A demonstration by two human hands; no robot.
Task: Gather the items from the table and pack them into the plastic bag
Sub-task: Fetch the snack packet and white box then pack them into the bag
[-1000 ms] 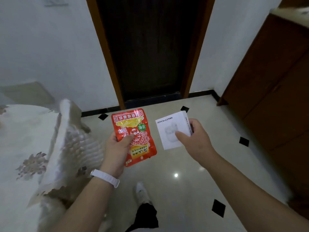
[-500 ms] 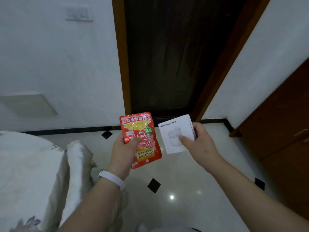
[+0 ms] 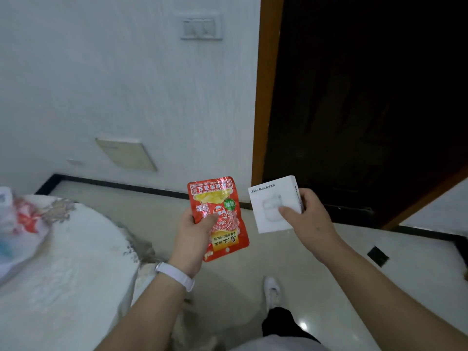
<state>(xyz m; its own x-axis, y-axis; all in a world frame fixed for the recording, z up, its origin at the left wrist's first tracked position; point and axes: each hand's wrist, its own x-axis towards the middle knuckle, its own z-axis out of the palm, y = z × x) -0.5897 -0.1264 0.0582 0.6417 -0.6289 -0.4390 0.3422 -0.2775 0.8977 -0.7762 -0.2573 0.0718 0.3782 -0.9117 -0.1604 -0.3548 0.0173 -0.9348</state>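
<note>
My left hand (image 3: 193, 239) grips a red snack packet (image 3: 220, 209) by its lower left edge, thumb across the front, held upright over the floor. My right hand (image 3: 307, 219) holds a small white earbuds box (image 3: 272, 201), thumb pressed on its front face. Both items hang side by side in front of me, to the right of the table. A plastic bag (image 3: 17, 224), white with red and blue print, lies blurred on the round table (image 3: 71, 269) at the far left edge.
The table carries a white floral cloth hanging over its rim. A dark open doorway (image 3: 354, 110) with a wooden frame stands ahead on the right. My foot in a white shoe (image 3: 272, 291) stands on the glossy tiled floor.
The view has swung left: the table top and the plastic bag have come into sight and the wooden cabinet on the right has left it. Both hands keep their items.
</note>
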